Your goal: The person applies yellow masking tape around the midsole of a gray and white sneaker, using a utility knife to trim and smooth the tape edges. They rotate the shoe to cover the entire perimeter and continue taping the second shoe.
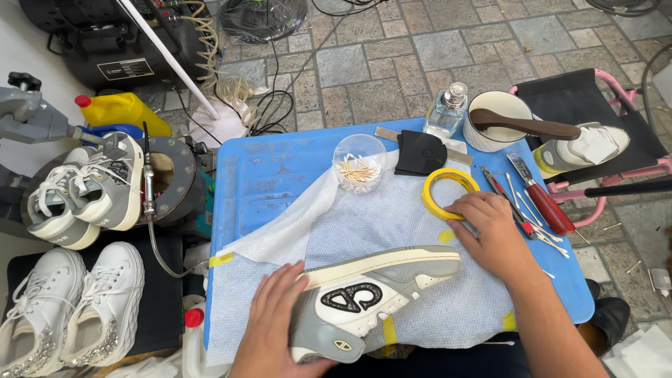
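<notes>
Left hand (269, 323) spread flat, pressing grey sneaker (367, 294) lying sideways on white cloth (392, 224) over blue tabletop (259, 175). Right hand (490, 234) fingers curled, pinching yellow tape roll (448, 192) just beyond sneaker.

Sneaker (371, 297) – grey suede-like, matt, w/ smooth rubber sole; cloth (392, 224) dimpled, prob. nonwoven; table (259, 175) – glossy plastic.

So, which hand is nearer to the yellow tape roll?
Right. The right hand touches the yellow tape roll; the left hand rests on the grey sneaker, well away.
</notes>
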